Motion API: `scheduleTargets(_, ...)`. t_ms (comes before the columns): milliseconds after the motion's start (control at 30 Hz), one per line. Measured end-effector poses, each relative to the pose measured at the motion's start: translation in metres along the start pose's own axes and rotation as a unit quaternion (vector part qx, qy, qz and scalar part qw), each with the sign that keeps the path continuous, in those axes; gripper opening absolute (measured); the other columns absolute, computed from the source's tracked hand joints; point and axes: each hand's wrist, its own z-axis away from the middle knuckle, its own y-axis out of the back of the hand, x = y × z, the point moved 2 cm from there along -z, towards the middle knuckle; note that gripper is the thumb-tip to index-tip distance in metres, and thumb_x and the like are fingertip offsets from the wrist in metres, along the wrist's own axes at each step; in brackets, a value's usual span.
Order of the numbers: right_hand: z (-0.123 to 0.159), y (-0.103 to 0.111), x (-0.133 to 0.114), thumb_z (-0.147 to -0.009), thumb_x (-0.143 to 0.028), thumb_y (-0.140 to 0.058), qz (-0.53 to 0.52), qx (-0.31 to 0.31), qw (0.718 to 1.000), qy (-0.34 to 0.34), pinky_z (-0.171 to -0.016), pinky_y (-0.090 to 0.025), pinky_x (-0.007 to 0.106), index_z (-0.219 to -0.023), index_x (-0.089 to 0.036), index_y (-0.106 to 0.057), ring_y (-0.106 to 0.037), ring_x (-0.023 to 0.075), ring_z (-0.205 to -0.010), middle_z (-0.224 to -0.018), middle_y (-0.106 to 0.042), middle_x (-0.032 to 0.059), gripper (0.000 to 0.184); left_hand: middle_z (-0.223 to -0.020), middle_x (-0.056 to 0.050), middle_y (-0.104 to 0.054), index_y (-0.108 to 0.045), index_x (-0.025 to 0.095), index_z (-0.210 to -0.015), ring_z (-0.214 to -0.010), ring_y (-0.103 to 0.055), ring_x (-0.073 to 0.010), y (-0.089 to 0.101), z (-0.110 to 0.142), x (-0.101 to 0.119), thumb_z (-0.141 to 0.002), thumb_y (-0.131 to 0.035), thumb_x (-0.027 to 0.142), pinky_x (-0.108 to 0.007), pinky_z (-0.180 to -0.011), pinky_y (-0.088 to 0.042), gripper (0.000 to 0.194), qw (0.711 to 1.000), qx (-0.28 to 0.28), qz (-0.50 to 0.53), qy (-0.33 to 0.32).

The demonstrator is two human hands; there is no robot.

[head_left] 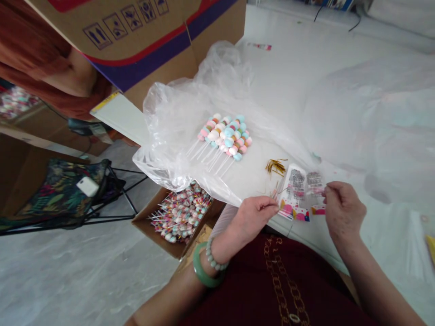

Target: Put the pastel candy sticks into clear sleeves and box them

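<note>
My left hand [254, 219] is closed in a pinch at the left edge of a stack of small clear printed bags [295, 192]; what its fingertips hold is too small to make out. Thin gold strips show just above those fingertips. My right hand [344, 210] pinches the right edge of one printed plastic bag [316, 194], which lies beside the stack. Beyond my hands is a little pile of gold twist ties [276, 166]. Farther left, several marshmallow skewers [226, 136] in pink, white and blue lie together on clear plastic sheeting [176, 113], their white sticks toward me.
A box of wrapped marshmallow skewers [181, 215] stands below the table's left edge. One large cardboard box [146, 45] rises at the back left, near a person in a rust-coloured garment [37, 59]. On the folding chair [64, 190] rests a white phone [87, 186].
</note>
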Motion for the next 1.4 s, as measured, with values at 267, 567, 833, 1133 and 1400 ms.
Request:
scheduleTargets(267, 0.020, -0.035, -0.051, -0.079, -0.027, -0.058, -0.297, -0.151, 0.942, 0.027, -0.058, -0.044, 0.027, -0.098, -0.023, -0.056, -0.055, 0.0139, -0.060, -0.070, -0.059, -0.0024, 0.020, -0.086, -0.008, -0.066, -0.070, 0.012, -0.088, -0.076, -0.060, -0.0147, -0.014, -0.008, 0.007, -0.070, -0.073, 0.033, -0.029, -0.073, -0.048, 0.028, 0.920, -0.037, 0.378, 0.099)
scheduleTargets(567, 0.018, -0.089, -0.092, -0.078, -0.020, -0.051, -0.210, -0.262, 0.935, 0.116, -0.060, -0.039, 0.027, -0.103, -0.024, -0.051, -0.053, 0.0135, -0.059, -0.064, -0.056, -0.0056, 0.025, -0.061, -0.002, -0.061, -0.069, 0.009, -0.069, -0.055, -0.050, -0.0090, 0.032, -0.010, -0.012, -0.062, -0.078, 0.032, -0.024, -0.058, -0.042, 0.026, 0.927, 0.166, 0.333, 0.044)
scheduleTargets(833, 0.009, -0.129, -0.138, -0.072, -0.026, -0.056, -0.389, -0.290, 0.874, -0.017, -0.051, -0.035, 0.023, -0.078, -0.020, -0.056, -0.044, 0.0090, -0.050, -0.058, -0.051, -0.0060, 0.008, -0.050, 0.002, -0.056, -0.061, 0.012, -0.059, -0.047, -0.046, -0.0072, 0.083, 0.000, -0.012, -0.062, -0.076, 0.029, -0.021, -0.052, -0.037, 0.023, 0.888, 0.321, 0.328, -0.026)
scheduleTargets(1133, -0.008, -0.151, -0.190, -0.067, -0.039, -0.062, -0.414, -0.314, 0.837, -0.168, -0.041, -0.024, 0.022, -0.071, -0.017, -0.060, -0.044, 0.0067, -0.042, -0.069, -0.065, 0.0010, 0.023, -0.056, 0.002, -0.057, -0.059, 0.014, -0.065, -0.048, -0.046, -0.0057, 0.094, 0.011, -0.011, -0.073, -0.070, 0.036, -0.019, -0.050, -0.037, 0.026, 0.889, 0.281, 0.361, -0.025)
scheduleTargets(1400, -0.012, -0.142, -0.177, -0.058, -0.021, -0.061, -0.475, -0.304, 0.819, -0.111, -0.045, -0.019, 0.024, -0.058, -0.018, -0.056, -0.033, 0.0069, -0.044, -0.048, -0.049, -0.0055, 0.006, -0.080, -0.008, -0.071, -0.062, 0.013, -0.089, -0.061, -0.063, -0.0143, 0.096, 0.021, -0.018, -0.069, -0.074, 0.026, -0.025, -0.056, -0.049, 0.026, 0.901, 0.178, 0.392, 0.061)
